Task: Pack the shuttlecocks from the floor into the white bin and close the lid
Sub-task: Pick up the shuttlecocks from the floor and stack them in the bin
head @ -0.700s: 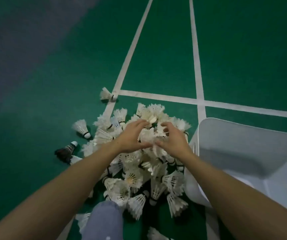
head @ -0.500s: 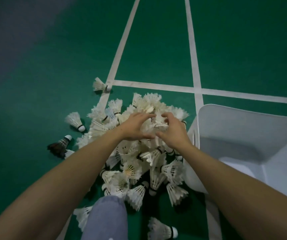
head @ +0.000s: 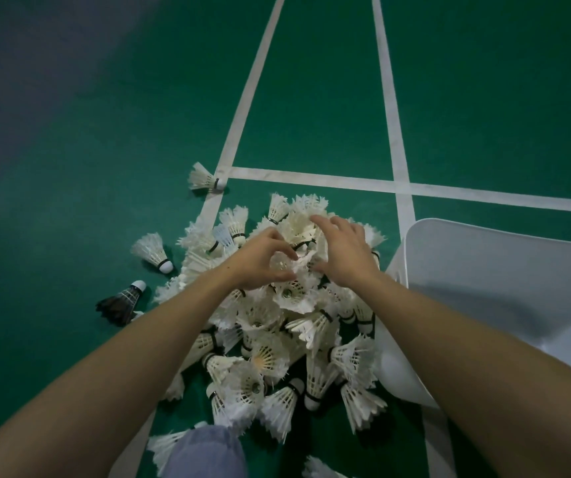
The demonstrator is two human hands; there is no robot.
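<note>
My right hand (head: 346, 251) moved farther over pile (head: 266, 357), fingers spread loose; left hand (head: 259, 260) curls round shuttle (head: 282, 265). Scoop forming, I judge; bin (head: 484, 232) waits right.

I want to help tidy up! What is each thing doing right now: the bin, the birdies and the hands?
white bin: open, no lid on, no shuttlecocks seen inside.
white shuttlecocks: heaped on the floor beside the bin.
black shuttlecock: lying on its side, left of the heap.
left hand: fingers curled round a shuttlecock atop the heap.
right hand: fingers spread over the heap.
</note>
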